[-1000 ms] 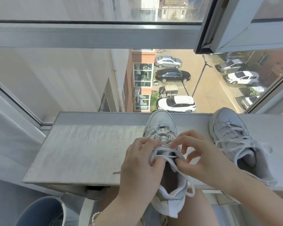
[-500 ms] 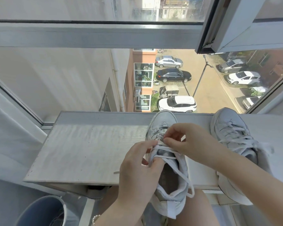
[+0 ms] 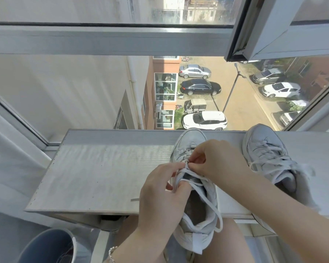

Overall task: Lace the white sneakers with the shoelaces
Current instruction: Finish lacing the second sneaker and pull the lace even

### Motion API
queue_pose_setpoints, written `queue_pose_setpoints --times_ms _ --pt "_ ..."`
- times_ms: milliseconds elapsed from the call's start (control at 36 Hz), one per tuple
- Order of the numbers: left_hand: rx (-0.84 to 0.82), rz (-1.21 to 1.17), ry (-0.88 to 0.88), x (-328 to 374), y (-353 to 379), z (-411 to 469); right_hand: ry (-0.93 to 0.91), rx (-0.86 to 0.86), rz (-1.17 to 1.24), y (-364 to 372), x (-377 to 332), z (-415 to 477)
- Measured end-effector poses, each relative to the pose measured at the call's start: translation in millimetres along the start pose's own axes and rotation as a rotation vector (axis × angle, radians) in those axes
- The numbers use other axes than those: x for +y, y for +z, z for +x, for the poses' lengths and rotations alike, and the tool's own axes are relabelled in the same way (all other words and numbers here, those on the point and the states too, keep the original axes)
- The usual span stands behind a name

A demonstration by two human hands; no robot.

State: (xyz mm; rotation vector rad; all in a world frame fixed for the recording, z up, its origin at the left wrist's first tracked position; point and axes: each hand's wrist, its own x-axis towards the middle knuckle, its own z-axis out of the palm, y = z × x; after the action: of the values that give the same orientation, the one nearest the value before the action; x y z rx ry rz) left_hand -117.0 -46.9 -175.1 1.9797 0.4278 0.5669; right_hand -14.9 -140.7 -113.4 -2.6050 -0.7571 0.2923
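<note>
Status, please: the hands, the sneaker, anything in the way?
Left hand grips near sneaker upper. Right hand pinches shoelace at mid eyelets. Other sneaker stands apart, right; nothing blocks.

Both hands are brought together at the lower centre of the frame.
The left hand (image 3: 160, 194) is raised from the bottom edge, back to the camera, its fingers curled on the sneaker (image 3: 190, 141). The right hand (image 3: 218, 162) is reached in from the lower right on a bare forearm, its fingertips (image 3: 191, 165) pinched on the shoelace (image 3: 196, 174).

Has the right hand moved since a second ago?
Yes: the right hand shifted along the held sneaker toward its toe, nearer the far edge of the windowsill.
</note>
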Motion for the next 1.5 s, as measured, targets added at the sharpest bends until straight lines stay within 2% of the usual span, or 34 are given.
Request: queue_pose_setpoints --times_ms 167,333,444,639,722,806,944,1111,1389,1500 --pt "-0.016 0.023 -0.022 1.0 -1.7 -0.4 -0.113 0.061 -0.028 1.7 3.0 -5.1" --pt "-0.063 0.090 0.001 6.0 -1.8 1.5 -0.260 0.200 0.031 5.3 4.9 -9.3" --pt "-0.083 0.092 -0.013 7.2 -5.0 2.1 -0.266 0.092 -0.037 3.4 3.8 -2.9" --pt "-0.122 0.099 -0.011 10.1 -4.9 2.3 -0.166 -0.259 0.396 -25.1 9.9 24.8" --pt "-0.111 0.092 -0.011 8.6 -6.1 2.9 -0.164 -0.292 0.464 -22.4 6.6 28.5" --pt "-0.102 0.083 -0.018 7.2 -6.9 3.7 -0.142 -0.247 0.520 -17.2 7.5 28.5" --pt "-0.098 0.083 -0.017 6.8 -5.8 3.3 -0.024 -0.075 0.364 -25.7 20.1 18.9" --pt "-0.071 0.089 -0.013 7.7 -1.7 2.0 0.174 -0.265 0.137 -31.3 23.8 4.7" --pt "-0.054 0.081 -0.019 9.5 -1.7 1.0 0.372 -0.405 0.252 -31.6 14.2 14.9" --pt "-0.040 0.058 -0.055 10.1 -1.4 -0.2 0.384 -0.368 0.251 -24.2 13.2 13.2"
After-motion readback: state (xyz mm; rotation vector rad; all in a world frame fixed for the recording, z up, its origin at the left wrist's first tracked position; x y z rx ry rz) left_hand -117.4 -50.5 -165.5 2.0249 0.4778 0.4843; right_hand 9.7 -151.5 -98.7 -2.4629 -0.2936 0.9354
